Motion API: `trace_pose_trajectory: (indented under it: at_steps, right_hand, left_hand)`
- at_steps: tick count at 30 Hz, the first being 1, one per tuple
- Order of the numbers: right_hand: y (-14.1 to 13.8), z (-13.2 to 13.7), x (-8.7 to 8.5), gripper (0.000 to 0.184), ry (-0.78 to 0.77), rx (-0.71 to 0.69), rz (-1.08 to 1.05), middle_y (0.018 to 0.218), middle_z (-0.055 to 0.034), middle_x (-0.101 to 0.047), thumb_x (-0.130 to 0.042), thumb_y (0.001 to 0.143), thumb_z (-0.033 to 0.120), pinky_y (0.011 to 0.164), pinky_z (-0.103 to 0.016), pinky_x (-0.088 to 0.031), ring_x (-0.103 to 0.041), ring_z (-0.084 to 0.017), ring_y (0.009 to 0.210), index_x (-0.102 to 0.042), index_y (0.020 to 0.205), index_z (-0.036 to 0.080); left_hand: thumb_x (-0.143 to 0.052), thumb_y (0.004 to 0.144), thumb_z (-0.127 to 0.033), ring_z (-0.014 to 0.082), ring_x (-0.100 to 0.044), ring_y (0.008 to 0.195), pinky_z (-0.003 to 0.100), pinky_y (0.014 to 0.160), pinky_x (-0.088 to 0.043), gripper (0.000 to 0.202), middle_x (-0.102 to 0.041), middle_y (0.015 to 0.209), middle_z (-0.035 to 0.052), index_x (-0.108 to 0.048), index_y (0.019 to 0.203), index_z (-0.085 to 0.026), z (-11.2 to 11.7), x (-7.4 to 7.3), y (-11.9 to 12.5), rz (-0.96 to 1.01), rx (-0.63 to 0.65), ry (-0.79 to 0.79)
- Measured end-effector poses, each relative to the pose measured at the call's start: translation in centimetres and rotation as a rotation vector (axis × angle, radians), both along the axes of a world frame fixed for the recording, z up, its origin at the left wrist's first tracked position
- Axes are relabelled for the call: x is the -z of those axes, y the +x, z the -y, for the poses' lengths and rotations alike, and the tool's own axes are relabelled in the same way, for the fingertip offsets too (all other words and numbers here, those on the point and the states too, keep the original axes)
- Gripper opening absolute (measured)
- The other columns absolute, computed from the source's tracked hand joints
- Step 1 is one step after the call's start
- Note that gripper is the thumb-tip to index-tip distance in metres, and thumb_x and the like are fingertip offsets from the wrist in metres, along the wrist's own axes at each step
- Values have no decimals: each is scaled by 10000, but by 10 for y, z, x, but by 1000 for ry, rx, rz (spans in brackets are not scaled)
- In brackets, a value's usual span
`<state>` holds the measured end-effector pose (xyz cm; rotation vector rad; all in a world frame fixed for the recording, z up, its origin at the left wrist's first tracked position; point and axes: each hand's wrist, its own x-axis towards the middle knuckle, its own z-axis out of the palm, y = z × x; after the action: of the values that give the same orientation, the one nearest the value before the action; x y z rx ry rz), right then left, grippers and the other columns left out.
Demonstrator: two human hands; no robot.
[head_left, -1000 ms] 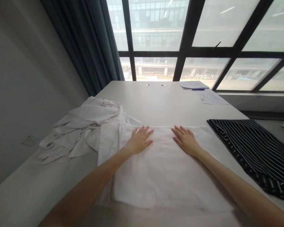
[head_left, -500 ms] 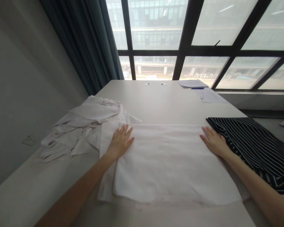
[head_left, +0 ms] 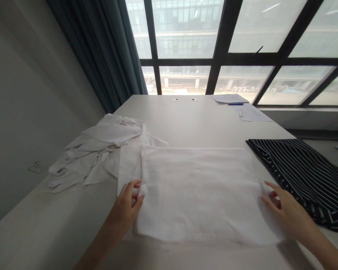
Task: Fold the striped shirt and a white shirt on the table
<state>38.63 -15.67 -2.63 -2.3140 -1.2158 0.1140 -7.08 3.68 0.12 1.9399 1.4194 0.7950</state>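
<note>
A white cloth (head_left: 197, 191), folded into a broad rectangle, lies flat in front of me on the white table. At its left edge is my left hand (head_left: 126, 204), thumb and forefinger apart, fingertips touching the fabric's side. Opposite it, my right hand (head_left: 287, 210) sits by the right edge, its thumb and forefinger also spread with a gap between them. Another layer of white fabric (head_left: 126, 161) shows beyond the left side of the folded piece. Part of the lower right corner is blurred.
A crumpled heap of white garments (head_left: 101, 146) lies on the left. To the right is a folded black-and-white striped cloth (head_left: 301, 172). Papers (head_left: 229, 98) and a blue pen (head_left: 236, 104) rest near the table's far right. A dark curtain (head_left: 101, 48) hangs beside the window.
Both hands have left the far corners of the white cloth, where they lay flat, and come back toward me along its sides. Their fingers are now more curled.
</note>
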Motion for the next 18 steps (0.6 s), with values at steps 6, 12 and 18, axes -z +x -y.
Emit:
trace_pose_trajectory:
  at_steps: [6, 12, 18]
  right_hand:
    - [-18, 15, -13, 599, -90, 125, -322, 657, -34, -687, -489, 663, 662, 566, -362, -489, -637, -255, 576, -474, 1077, 229]
    - [-17, 23, -14, 608, -92, 102, -562, 811, -72, -757, -587, 631, 659, 603, -366, -522, -684, -274, 674, -440, 1058, 251]
    - [-15, 24, -16, 636, -110, 85, -653, 856, -107, -769, -628, 635, 632, 559, -358, -545, -706, -288, 678, -472, 1109, 238]
  left_hand:
    - [-646, 729, -481, 181, -643, 679, 286, 616, -541, 508, -603, 874, 19, -518, 1135, -205, 19, 0, -4, 213, -31, -355]
    - [-652, 754, -505, 128, -496, 581, 209, 564, -428, 467, -433, 647, -62, -599, 1117, -216, 24, 8, -13, 216, -11, -298]
    - [-639, 723, -553, 118, -385, 564, 197, 513, -346, 474, -317, 638, -68, -640, 1040, -200, 21, -3, -15, 131, 37, -341]
